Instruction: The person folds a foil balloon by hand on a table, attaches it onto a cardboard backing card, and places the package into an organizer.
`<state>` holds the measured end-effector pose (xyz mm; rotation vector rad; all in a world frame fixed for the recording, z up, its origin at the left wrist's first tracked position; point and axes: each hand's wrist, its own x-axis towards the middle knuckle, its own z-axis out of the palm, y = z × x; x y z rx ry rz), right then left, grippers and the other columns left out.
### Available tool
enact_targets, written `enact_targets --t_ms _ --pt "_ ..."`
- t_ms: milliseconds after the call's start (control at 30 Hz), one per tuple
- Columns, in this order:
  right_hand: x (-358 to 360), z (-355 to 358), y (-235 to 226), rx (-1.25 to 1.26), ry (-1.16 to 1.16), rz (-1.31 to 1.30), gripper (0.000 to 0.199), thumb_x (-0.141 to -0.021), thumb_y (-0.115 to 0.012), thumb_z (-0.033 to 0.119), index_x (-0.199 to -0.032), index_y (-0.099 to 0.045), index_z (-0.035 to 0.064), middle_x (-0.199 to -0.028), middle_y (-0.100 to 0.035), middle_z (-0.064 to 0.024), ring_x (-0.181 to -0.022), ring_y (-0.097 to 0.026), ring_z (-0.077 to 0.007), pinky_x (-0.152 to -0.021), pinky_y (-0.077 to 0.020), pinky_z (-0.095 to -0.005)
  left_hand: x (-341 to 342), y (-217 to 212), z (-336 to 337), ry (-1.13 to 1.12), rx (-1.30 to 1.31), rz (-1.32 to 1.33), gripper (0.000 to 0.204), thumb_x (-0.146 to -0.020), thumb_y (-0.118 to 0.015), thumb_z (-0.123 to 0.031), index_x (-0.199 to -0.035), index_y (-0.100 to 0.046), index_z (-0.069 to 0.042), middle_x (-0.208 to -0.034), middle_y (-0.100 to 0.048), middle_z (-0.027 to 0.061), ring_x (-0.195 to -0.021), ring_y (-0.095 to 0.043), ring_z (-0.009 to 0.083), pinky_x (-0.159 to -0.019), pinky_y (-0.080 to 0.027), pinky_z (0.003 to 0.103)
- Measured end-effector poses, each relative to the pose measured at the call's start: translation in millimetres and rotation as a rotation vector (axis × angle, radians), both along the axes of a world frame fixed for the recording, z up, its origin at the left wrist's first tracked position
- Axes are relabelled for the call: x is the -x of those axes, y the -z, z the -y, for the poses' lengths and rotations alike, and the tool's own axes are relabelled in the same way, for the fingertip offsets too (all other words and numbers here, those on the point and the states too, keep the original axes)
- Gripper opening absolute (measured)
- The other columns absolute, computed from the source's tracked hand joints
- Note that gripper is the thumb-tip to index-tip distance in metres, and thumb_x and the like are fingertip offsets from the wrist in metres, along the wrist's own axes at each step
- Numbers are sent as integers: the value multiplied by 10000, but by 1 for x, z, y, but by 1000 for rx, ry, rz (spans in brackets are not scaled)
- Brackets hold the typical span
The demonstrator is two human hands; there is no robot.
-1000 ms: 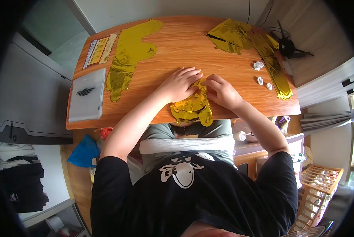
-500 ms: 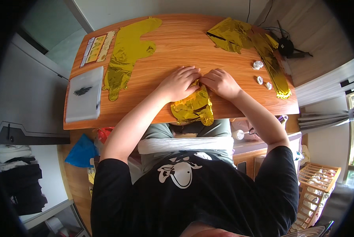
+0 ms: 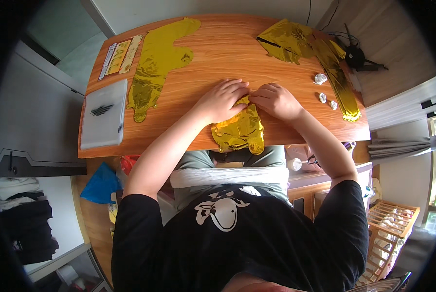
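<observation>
A crumpled, folded gold foil balloon point(image 3: 238, 129) lies at the near edge of the wooden table, its lower end reaching the edge. My left hand point(image 3: 224, 101) rests over its far left part, fingers bent together and thumb pressed on the foil. From the other side my right hand point(image 3: 278, 101) pinches the balloon's far end, its fingertips almost meeting the left ones. The exact spot they grip is hidden beneath the fingers. A larger flat gold foil balloon point(image 3: 154, 63) is spread at the left of the table. Another gold foil balloon point(image 3: 291, 41) lies at the far right.
Several small crumpled white pieces point(image 3: 320, 79) sit on the table point(image 3: 223, 53) at the right. A clear plastic sleeve point(image 3: 104, 129) and a printed card point(image 3: 118, 58) lie at the left. A black device with antennas point(image 3: 355, 57) stands by the right wall.
The balloon and both hands stay at nearly the same place. The right hand has shifted very slightly to the right, and the foil's folds look slightly different.
</observation>
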<state>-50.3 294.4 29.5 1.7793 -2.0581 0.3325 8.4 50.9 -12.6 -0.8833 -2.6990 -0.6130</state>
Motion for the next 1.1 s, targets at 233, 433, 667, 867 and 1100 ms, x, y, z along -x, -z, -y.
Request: enact_targets --t_ms 233,433,667,867,1100 --pt "-6 -1 -1 -12 63 79 268 -774 -734 94 -1039 -730 59 -1105 -718 -75 -1014 -687 -261 -880 -563 -388 -1 0 0 -15 26 21 494 -1003 -610 -368 -1417 -557 -103 -1524 -512 98 -1461 -413 264 -1233 -298 457" --pt "-7 -4 3 -15 -38 128 270 -780 -719 96 -1047 -726 60 -1095 -711 -88 -1012 -686 -281 -880 -569 -396 -3 -1 -1 -16 11 16 508 -1013 -597 -376 -1460 -522 -148 -1548 -483 99 -1464 -407 276 -1233 -297 460" --pt "-13 -3 5 -18 23 158 264 -793 -742 60 -1057 -733 66 -1086 -713 -92 -978 -700 -291 -844 -583 -387 -2 -4 1 -7 70 38 452 -1030 -567 -380 -1438 -574 -184 -1573 -456 64 -1486 -373 271 -1237 -285 458" --pt "-29 -10 -3 9 11 223 230 -828 -693 82 -1056 -722 65 -1093 -727 -75 -945 -711 -269 -812 -595 -375 -5 -9 -2 -25 89 92 426 -1054 -526 -402 -1460 -565 -279 -1598 -432 47 -1508 -336 265 -1252 -260 454" --pt "-40 -7 8 43 191 413 227 -755 -774 37 -978 -769 79 -1060 -740 -79 -942 -719 -282 -830 -598 -395 -4 -6 -2 -22 114 80 426 -1057 -516 -398 -1468 -558 -295 -1605 -426 44 -1514 -329 265 -1256 -247 451"
